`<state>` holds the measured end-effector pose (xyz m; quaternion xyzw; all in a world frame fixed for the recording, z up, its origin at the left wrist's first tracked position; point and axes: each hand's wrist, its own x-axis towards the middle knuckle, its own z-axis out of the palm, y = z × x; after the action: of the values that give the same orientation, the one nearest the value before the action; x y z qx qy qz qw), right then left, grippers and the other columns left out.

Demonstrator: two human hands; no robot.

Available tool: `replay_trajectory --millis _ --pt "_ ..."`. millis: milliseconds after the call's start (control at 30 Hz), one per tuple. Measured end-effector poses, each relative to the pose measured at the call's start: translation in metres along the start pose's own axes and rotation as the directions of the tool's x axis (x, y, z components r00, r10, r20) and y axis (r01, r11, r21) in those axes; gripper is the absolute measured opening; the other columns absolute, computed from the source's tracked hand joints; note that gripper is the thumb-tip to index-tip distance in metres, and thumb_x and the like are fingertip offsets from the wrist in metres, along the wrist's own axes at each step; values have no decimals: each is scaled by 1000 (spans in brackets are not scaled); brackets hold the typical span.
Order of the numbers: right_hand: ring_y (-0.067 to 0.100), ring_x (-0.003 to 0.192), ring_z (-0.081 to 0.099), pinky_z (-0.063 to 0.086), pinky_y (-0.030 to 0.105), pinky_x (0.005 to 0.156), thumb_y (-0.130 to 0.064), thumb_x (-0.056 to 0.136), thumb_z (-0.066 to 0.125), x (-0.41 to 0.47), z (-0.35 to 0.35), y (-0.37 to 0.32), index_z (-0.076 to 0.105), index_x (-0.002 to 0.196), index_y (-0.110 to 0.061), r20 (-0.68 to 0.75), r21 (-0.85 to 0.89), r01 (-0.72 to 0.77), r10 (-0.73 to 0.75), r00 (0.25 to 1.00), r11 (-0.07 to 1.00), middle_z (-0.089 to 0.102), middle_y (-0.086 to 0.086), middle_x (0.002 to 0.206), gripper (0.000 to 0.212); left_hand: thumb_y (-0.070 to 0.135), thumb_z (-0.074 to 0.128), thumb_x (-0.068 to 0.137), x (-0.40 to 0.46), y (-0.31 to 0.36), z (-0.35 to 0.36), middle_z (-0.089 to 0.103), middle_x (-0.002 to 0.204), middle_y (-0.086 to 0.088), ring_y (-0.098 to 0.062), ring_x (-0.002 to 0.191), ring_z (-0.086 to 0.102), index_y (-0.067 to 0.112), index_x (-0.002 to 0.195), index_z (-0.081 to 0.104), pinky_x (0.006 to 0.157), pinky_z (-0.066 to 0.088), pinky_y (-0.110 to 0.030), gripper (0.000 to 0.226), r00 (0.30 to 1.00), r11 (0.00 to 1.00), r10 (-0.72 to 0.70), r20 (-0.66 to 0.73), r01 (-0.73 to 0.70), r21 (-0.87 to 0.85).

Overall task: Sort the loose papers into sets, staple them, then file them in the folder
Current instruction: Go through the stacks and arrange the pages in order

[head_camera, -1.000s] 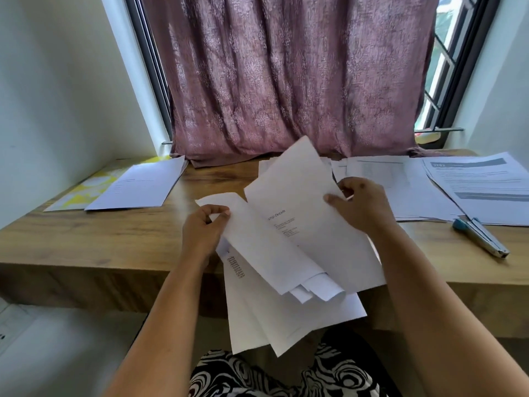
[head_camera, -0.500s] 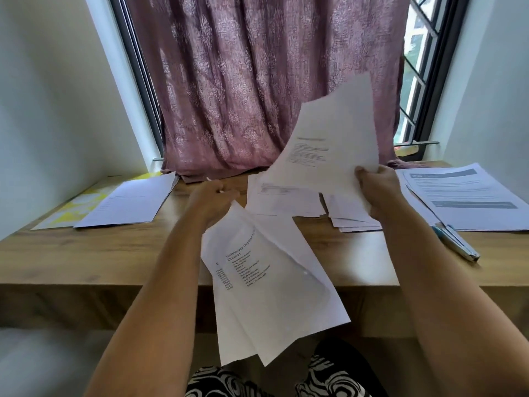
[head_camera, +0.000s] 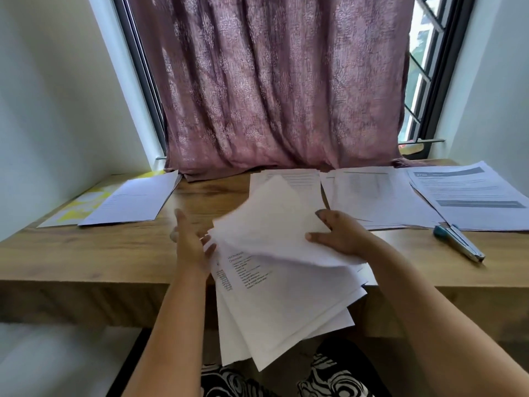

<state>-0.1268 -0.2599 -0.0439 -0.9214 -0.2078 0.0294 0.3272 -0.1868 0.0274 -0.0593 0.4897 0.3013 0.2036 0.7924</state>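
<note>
Lowering from curtain height, the right hand (head_camera: 340, 234) grips a sheet (head_camera: 266, 224) now over the fanned papers (head_camera: 286, 305) the left hand (head_camera: 190, 245) holds above the table (head_camera: 86, 253).

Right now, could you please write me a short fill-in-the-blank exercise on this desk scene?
1. The stapler lies on the desk to the person's ____.
2. The curtain behind the desk is ____ in colour.
3. The right hand holds a ____ sheet over the bundle.

Missing words: right; pink; blank
</note>
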Motion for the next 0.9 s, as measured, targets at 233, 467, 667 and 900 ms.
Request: replay_trajectory --millis 233,467,667,900 --pt "27 132 38 36 40 107 -73 73 61 11 18 8 19 153 -31 45 -430 -57 84 995 901 35 4 151 100 49 77 76 -35 -30 19 57 118 3 -23 120 46 22 122 50 97 46 -44 60 868 465 376 324 -479 744" --pt "27 121 52 46 34 93 -54 52 89 9 14 -12 40 140 -10 50 -200 -343 359 932 918 53 9 136 111 30 73 81 -46 -59 24 57 110 8 -16 112 42 28 123 47 85 38 -30 50 836 373 228 500 -549 748" --pt "21 90 56 46 29 70 -15 80 66 -28 20 -64 47 129 -22 -104 -296 -56 26 994 953 64 5 112 52 62 53 89 -45 -45 27 65 99 8 -18 101 58 21 109 59 84 44 -33 46 878 538 188 440 -467 701" --pt "16 116 56 47 32 99 -34 97 55 -52 16 -97 63 124 -24 461 170 -85 -3 887 982 62 -7 125 30 22 76 77 -31 -32 18 72 103 -4 -29 94 68 24 101 66 86 56 -51 26 955 895 55 290 -176 409"
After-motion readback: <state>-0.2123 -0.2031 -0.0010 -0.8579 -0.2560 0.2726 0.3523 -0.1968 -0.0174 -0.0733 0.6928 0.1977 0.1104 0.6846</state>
